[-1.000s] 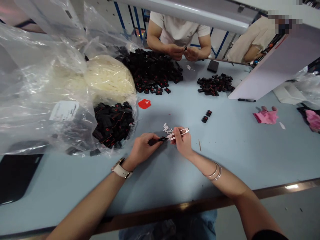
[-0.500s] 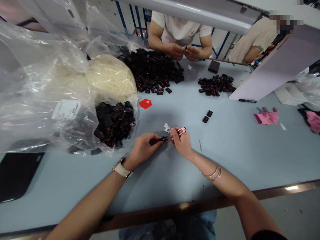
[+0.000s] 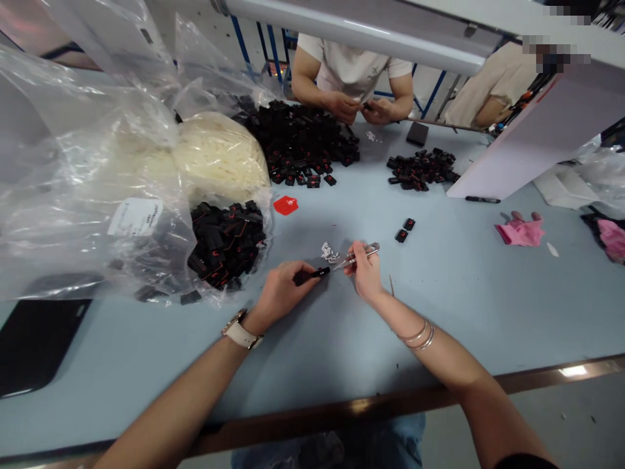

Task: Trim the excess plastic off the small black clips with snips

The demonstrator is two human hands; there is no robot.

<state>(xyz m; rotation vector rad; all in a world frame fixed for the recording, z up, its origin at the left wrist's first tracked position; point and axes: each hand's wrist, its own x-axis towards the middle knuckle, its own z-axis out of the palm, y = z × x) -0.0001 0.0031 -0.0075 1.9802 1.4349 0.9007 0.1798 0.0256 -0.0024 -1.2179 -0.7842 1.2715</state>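
Observation:
In the head view, my left hand (image 3: 283,290) pinches a small black plastic piece (image 3: 320,272) by its left end, above the table. My right hand (image 3: 365,272) is closed around silver tweezers (image 3: 371,249), whose thin tips point left toward the piece, with a small gap between. Whether the tips carry anything is too small to tell. Just behind the piece lies a little heap of tiny white parts (image 3: 328,251). Two black pieces with red marks (image 3: 405,230) rest on the table to the right of my right hand.
A clear plastic bag (image 3: 131,218) spills black pieces (image 3: 227,244) at the left. Farther back are a large black pile (image 3: 303,140), a smaller pile (image 3: 422,169) and a red tag (image 3: 286,204). A pink glove (image 3: 521,229) lies right. Opposite, a co-worker's hands (image 3: 359,107) hold a small dark piece.
My right hand has drawn back slightly to the right, and the tweezers have come away from the black piece. My left hand stays nearly in place, still holding it.

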